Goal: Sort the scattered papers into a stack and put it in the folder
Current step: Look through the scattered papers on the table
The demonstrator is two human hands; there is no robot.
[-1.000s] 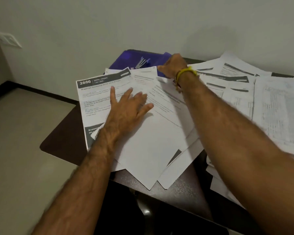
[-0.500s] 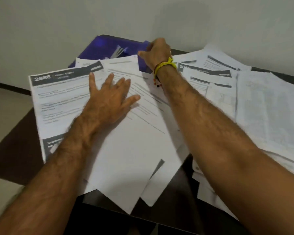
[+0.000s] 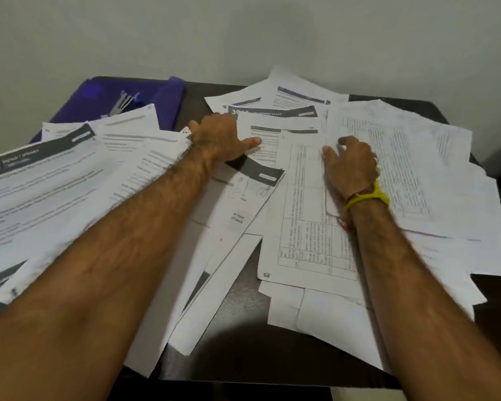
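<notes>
Papers, white printed sheets (image 3: 307, 215), lie scattered across the dark brown table (image 3: 243, 328). Left hand (image 3: 217, 137) presses them, thumb extended, other fingers hidden. Right hand (image 3: 350, 163) rests with fingers curled on a sheet. Beyond the left fingers lies the open purple plastic folder (image 3: 168, 102).

Dim, soft indoor light, greenish cast.
Forearms threw soft shadows over the papers (image 3: 310, 215); print was smeared by motion blur at left, wide-angle bending showed at edges, faint glare on the folder (image 3: 162, 102).
</notes>
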